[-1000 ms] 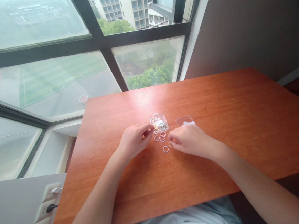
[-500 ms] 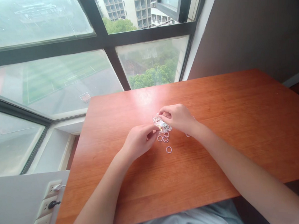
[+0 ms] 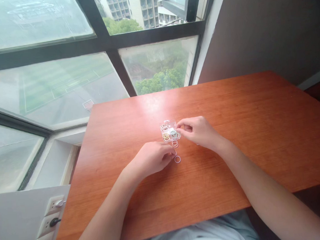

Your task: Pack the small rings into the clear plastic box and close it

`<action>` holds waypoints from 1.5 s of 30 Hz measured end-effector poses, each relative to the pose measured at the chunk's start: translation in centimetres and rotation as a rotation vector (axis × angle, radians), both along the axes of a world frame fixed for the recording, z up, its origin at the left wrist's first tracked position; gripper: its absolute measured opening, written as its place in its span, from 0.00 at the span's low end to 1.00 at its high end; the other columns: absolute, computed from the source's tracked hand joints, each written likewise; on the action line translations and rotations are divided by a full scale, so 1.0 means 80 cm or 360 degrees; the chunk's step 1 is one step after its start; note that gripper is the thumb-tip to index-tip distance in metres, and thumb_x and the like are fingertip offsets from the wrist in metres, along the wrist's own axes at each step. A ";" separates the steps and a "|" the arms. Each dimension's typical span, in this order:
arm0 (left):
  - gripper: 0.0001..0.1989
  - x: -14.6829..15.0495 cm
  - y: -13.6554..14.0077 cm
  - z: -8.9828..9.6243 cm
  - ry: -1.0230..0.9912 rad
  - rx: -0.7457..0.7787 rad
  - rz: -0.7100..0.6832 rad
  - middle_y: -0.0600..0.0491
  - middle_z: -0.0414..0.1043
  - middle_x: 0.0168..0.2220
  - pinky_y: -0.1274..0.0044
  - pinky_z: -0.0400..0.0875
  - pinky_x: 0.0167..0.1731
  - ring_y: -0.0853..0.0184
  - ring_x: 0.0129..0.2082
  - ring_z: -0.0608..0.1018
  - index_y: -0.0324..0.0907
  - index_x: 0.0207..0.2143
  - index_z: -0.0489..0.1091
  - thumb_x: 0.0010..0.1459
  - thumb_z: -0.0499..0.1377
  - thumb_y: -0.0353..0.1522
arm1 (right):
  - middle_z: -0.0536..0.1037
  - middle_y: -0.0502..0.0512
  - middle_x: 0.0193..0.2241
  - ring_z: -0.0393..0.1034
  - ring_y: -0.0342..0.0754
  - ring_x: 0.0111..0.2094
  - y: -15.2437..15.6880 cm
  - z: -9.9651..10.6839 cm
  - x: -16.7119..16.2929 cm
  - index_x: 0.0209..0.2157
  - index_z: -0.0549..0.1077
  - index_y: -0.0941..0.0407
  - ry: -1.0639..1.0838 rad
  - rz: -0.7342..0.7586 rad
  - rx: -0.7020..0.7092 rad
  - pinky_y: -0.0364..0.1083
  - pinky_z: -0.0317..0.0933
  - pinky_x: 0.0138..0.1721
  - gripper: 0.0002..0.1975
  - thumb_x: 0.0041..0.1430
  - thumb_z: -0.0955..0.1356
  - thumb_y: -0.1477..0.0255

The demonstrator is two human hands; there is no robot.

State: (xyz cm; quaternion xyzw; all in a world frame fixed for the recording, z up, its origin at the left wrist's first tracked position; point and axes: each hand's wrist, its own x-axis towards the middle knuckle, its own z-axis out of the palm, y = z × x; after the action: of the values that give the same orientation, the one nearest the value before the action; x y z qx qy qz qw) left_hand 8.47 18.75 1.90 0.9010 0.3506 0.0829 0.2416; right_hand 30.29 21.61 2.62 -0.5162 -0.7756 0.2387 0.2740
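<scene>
A small clear plastic box (image 3: 167,140) with compartments lies on the table, with several small rings inside: gold-coloured rings (image 3: 165,136), pale green-grey rings (image 3: 174,134) and pinkish rings (image 3: 164,127). My right hand (image 3: 201,130) is at the box's right edge, thumb and index finger pinched; what they hold is hidden. In front of the box, my left hand (image 3: 155,158) has its fingers closed low at the tabletop, on a pale ring mostly covered by the fingertips. One pale lilac ring (image 3: 177,159) lies just beside those fingertips. Other pale rings (image 3: 175,144) lie between box and hand.
The brown wooden table (image 3: 254,127) runs up to large windows with dark frames (image 3: 112,44). A grey wall (image 3: 258,31) stands at the right. Wall sockets with plugs (image 3: 55,221) are at the lower left, beside the table's edge.
My left hand has moved from the box towards me, down to the loose rings. My right hand has shifted right from over the box to its edge, uncovering the compartments. The view has shifted slightly.
</scene>
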 end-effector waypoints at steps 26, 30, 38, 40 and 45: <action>0.09 0.010 0.000 -0.006 0.0301 0.0323 0.0186 0.57 0.78 0.34 0.78 0.60 0.24 0.67 0.31 0.79 0.48 0.41 0.71 0.64 0.52 0.31 | 0.77 0.48 0.22 0.65 0.41 0.24 -0.033 0.000 0.020 0.29 0.78 0.54 -0.0354 0.0287 -0.0200 0.41 0.50 0.28 0.09 0.54 0.65 0.77; 0.10 0.018 -0.002 0.003 0.0446 0.0412 0.0108 0.55 0.77 0.32 0.77 0.58 0.23 0.66 0.32 0.78 0.44 0.32 0.70 0.65 0.51 0.32 | 0.74 0.47 0.21 0.63 0.40 0.23 -0.028 -0.004 0.020 0.29 0.77 0.56 -0.0222 0.0228 -0.0123 0.41 0.52 0.30 0.08 0.54 0.65 0.77; 0.12 0.021 -0.007 0.009 0.0563 0.0354 0.0082 0.54 0.75 0.30 0.76 0.54 0.20 0.65 0.27 0.77 0.42 0.31 0.67 0.66 0.50 0.34 | 0.74 0.48 0.21 0.63 0.41 0.23 -0.027 -0.006 0.014 0.29 0.77 0.56 -0.0193 0.0247 -0.0129 0.41 0.51 0.29 0.08 0.53 0.65 0.78; 0.10 0.020 -0.007 0.005 0.0532 0.0356 0.0072 0.54 0.76 0.30 0.77 0.53 0.20 0.66 0.27 0.77 0.42 0.32 0.67 0.65 0.50 0.34 | 0.74 0.48 0.21 0.63 0.40 0.23 -0.027 -0.006 0.014 0.29 0.77 0.56 -0.0186 0.0246 -0.0133 0.40 0.51 0.28 0.08 0.53 0.65 0.78; 0.07 0.014 0.000 -0.008 0.0223 0.0393 0.0158 0.56 0.75 0.29 0.79 0.56 0.23 0.70 0.28 0.76 0.43 0.36 0.69 0.63 0.52 0.33 | 0.73 0.47 0.20 0.62 0.40 0.23 -0.026 -0.008 0.014 0.29 0.76 0.56 -0.0168 0.0232 -0.0127 0.40 0.52 0.28 0.07 0.54 0.66 0.77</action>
State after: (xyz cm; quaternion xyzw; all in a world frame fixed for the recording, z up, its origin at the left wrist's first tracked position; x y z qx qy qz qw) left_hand 9.59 18.74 1.26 0.9090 0.3980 0.0741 0.0995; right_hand 31.39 19.52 2.01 -0.4807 -0.8143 0.2612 0.1940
